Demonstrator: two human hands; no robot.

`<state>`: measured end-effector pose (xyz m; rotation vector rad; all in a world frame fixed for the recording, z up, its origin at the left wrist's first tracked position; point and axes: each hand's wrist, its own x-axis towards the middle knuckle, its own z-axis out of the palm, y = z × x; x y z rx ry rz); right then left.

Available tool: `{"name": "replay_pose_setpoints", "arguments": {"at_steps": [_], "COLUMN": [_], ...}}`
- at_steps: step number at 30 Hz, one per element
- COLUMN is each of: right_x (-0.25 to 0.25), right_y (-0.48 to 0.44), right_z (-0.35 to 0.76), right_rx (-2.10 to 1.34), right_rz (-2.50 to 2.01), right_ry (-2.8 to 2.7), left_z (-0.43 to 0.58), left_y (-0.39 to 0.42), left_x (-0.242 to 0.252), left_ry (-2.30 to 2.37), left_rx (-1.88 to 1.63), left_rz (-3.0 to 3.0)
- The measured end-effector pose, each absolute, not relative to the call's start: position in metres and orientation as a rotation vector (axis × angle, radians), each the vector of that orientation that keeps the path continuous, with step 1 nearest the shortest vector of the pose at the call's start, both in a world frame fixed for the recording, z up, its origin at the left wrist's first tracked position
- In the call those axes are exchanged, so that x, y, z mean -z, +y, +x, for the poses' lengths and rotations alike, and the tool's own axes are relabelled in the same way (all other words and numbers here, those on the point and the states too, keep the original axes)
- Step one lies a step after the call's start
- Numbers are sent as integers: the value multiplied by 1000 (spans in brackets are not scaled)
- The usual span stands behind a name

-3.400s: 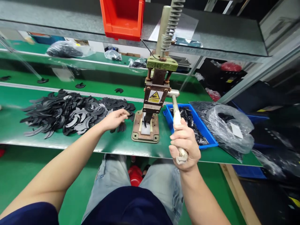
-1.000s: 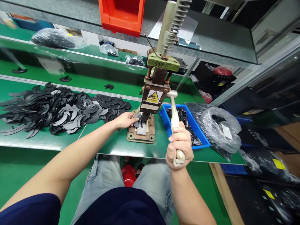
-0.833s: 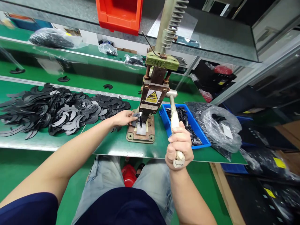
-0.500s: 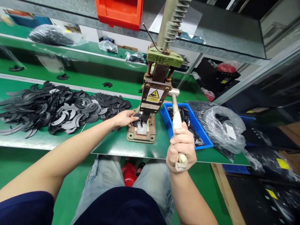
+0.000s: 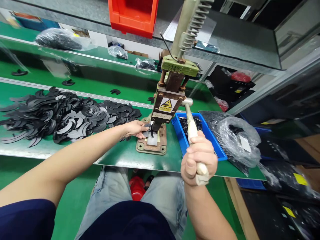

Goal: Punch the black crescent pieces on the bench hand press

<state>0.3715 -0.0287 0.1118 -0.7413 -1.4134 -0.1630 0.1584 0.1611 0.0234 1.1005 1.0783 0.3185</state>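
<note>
My right hand (image 5: 199,160) is wrapped round the tape-covered lever (image 5: 192,126) of a hand press (image 5: 166,101). At the press base, my left hand (image 5: 136,129) pinches a black curved plastic part (image 5: 146,133) by its left end. The part lies over a small metal plate (image 5: 152,139) beneath the press ram, and its inner end is partly hidden there. To the left of that hand spreads a large heap of similar black curved parts (image 5: 75,116).
A blue bin (image 5: 180,138) with small black pieces stands right of the press, beside a clear plastic bag (image 5: 237,140). An orange bin (image 5: 133,16) sits on the metal shelf above. Several bagged parts lie on the bench behind.
My right hand has shifted slightly right and the lever with it. My left hand stays at the press base with the part. The whole view has shifted a little.
</note>
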Motion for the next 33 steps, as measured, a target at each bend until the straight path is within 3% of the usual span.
{"name": "replay_pose_setpoints", "arguments": {"at_steps": [5,7,10,17,21,33], "right_x": [-182,-188,-153,-29,-17,-12], "right_y": [8,18,17,-17,-26,-50], "right_z": [384,392,400,349,317,312], "right_rx": [137,127,22,-697,-847,-787], "right_rz": [-670,-678,-806,-1073,-1072,-1078], "right_ry": [-1401,-1377,-1204,-1396,-1354,-1255], "left_z": [160,156,142,120,124,133], "left_y": [145,134,113,54,31,16], "left_x": [-26,-32,-46,-81,-89,-84], "left_ry": [1087,1072,990,909,871,768], "left_rx": [-436,-491,-567,-591,-555,-448], "left_rz": [1117,1150,1208,1306,1341,1149]}}
